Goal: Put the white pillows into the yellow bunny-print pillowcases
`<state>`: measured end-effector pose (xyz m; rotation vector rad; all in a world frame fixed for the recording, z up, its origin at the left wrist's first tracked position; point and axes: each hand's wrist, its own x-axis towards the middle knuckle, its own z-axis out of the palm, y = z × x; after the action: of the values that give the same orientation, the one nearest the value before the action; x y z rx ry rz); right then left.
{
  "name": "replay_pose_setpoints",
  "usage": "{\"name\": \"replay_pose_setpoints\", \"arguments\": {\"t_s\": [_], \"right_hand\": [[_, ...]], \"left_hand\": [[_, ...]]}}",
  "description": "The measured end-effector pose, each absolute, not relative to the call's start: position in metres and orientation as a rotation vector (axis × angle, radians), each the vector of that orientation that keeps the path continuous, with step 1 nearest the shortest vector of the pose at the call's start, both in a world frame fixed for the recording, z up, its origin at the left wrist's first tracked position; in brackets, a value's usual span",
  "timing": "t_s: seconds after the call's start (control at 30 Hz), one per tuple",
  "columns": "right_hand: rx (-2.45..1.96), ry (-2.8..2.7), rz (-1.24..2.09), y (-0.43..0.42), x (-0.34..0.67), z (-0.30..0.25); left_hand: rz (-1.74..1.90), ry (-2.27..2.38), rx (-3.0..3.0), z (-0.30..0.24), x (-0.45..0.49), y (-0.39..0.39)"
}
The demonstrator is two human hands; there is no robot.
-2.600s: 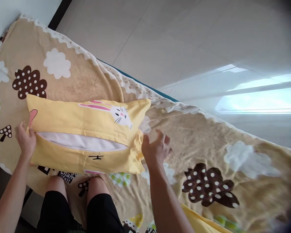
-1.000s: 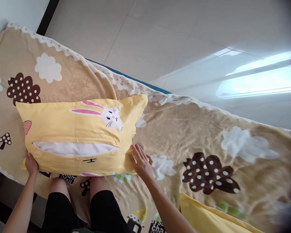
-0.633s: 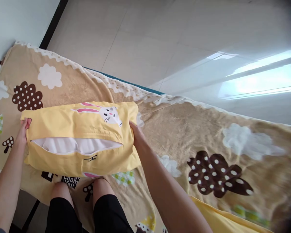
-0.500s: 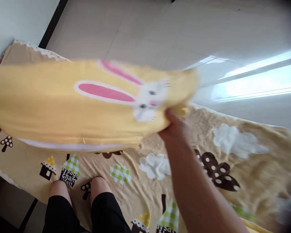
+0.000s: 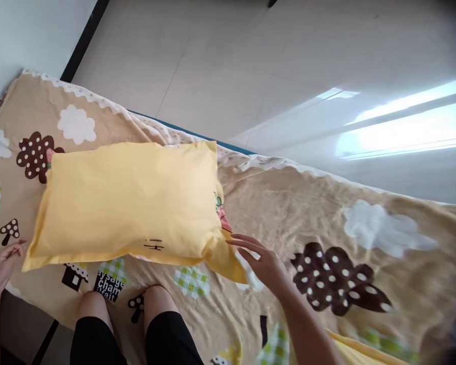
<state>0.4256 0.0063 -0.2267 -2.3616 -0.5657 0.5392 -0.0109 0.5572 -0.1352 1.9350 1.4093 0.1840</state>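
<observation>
A yellow pillow (image 5: 137, 203) lies on the printed bed sheet, its plain side up and a few short black marks near the front edge. Beside its front left corner is my left hand (image 5: 2, 266), apart from the cloth, fingers loosely bent and holding nothing. My right hand (image 5: 260, 261) is at the front right corner with fingers stretched out; the fingertips are at the cloth edge, and whether they touch it I cannot tell. Bits of red and green print show at the pillow's right edge.
The beige sheet (image 5: 273, 197) carries clouds, dotted brown shapes and little houses. My bare knees (image 5: 161, 299) rest at the near edge. Beyond the bed lies a grey tiled floor (image 5: 220, 66) with bright reflections. More yellow cloth (image 5: 361, 350) shows at the lower right.
The pillow, held up by both hands with its rabbit picture showing, is now down on the sheet, plain side up. Both hands have let go of it.
</observation>
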Motion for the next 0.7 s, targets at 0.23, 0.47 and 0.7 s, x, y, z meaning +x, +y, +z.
{"name": "replay_pose_setpoints", "arguments": {"t_s": [0.23, 0.47, 0.7], "right_hand": [[-2.365, -0.800, 0.074, 0.187, 0.330, -0.180], [-2.547, -0.899, 0.147, 0.252, 0.334, -0.240], [-2.778, -0.486, 0.414, 0.077, 0.365, -0.316]], "left_hand": [[0.439, 0.928, 2.479, -0.154, 0.159, 0.454], [0.193, 1.041, 2.767, -0.224, 0.209, 0.425], [-0.021, 1.594, 2.371, -0.249, 0.063, 0.494]]}}
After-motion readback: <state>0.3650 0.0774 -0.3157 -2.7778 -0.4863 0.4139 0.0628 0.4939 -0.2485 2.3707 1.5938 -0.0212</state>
